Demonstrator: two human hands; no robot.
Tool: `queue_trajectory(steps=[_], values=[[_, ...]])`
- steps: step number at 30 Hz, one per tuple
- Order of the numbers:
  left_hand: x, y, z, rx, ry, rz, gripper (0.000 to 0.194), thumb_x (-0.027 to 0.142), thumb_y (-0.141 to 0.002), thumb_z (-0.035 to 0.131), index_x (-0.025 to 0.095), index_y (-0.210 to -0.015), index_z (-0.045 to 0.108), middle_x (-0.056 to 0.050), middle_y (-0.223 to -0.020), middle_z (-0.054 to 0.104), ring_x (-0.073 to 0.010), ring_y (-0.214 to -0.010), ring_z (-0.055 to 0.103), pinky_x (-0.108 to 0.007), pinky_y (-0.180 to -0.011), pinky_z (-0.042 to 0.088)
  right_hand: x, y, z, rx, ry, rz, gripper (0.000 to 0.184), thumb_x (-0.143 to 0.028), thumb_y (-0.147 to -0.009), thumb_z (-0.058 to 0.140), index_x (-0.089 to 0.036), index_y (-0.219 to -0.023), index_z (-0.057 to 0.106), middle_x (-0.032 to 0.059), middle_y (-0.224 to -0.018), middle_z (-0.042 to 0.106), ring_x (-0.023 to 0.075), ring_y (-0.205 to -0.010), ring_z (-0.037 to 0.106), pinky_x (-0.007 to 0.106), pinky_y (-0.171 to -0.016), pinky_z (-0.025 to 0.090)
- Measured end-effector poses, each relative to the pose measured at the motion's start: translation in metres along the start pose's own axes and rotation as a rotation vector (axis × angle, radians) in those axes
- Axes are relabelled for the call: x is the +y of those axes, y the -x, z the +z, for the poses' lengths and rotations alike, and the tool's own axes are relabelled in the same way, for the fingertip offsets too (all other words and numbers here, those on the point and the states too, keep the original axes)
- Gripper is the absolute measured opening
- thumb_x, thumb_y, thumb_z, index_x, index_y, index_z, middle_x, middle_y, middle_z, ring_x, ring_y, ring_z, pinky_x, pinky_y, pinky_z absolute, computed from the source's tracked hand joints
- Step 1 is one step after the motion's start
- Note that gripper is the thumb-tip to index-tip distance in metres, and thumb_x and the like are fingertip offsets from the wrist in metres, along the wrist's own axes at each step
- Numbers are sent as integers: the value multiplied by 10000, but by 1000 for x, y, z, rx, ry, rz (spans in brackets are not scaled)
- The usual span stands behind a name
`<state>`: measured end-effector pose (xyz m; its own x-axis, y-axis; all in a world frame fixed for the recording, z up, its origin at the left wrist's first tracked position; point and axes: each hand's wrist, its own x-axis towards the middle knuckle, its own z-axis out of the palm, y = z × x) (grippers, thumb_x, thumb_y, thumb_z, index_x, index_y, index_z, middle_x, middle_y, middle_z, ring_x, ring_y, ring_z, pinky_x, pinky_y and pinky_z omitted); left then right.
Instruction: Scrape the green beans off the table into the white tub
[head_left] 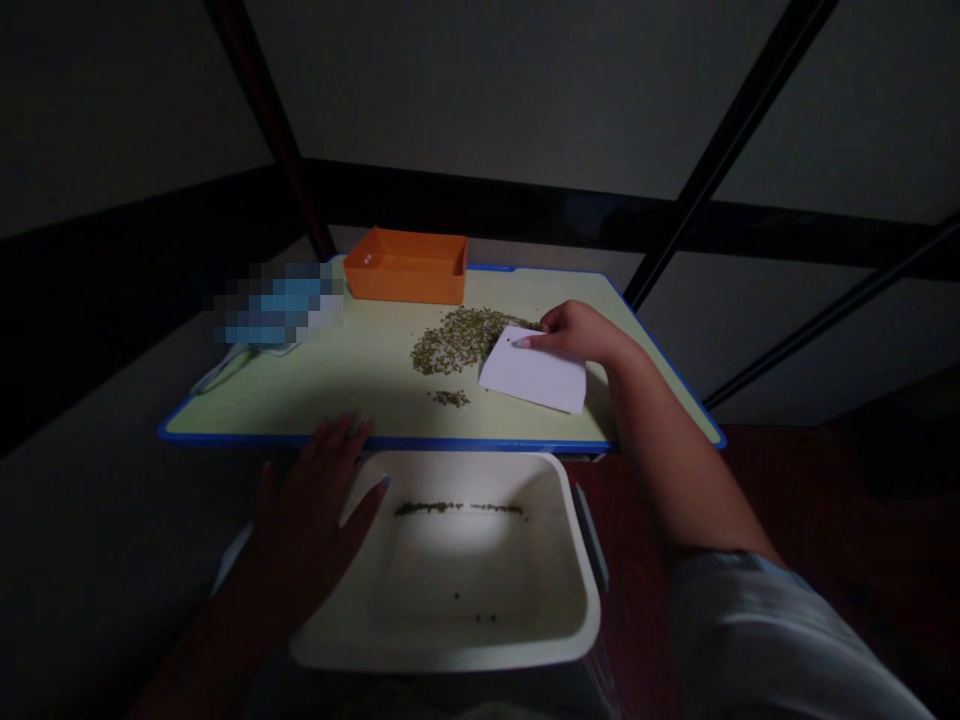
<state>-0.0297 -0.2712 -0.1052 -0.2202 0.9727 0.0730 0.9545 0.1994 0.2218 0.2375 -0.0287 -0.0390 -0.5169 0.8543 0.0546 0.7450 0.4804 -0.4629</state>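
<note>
My right hand (574, 333) grips a white flat scraper (536, 370) by its upper edge, thumb on the near face. The scraper stands tilted against the right side of a spread heap of small greenish-brown grains (456, 343) on the table. A smaller cluster of grains (450, 398) lies nearer the front edge. My left hand (319, 500) has its fingers apart and holds nothing, over the left rim of a white tub (577, 600). Inside the tub, a line of grains runs along the far side of the floor, with a few loose ones nearer me.
The pale green table (360, 385) has a raised blue edge. An orange open box (405, 270) stands at its back left. At the left lies a blurred blue item (281, 305) with a cable-like strip beside it. Dark-banded wall panels rise behind.
</note>
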Motion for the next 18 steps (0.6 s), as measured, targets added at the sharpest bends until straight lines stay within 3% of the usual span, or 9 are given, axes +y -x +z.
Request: queue_trajectory(steps=[18], values=[[2,-2,-1,-10,17,-6,631,539,-887,227,270,-1456,268,-54,-1583,257,-253,-1476,185,-650,-1157,151,-1,1,9,-101,-135,-130,499,-639,-645,659,-180,-564,480,-60,-499,374,82,-516,327,269,-544,201]])
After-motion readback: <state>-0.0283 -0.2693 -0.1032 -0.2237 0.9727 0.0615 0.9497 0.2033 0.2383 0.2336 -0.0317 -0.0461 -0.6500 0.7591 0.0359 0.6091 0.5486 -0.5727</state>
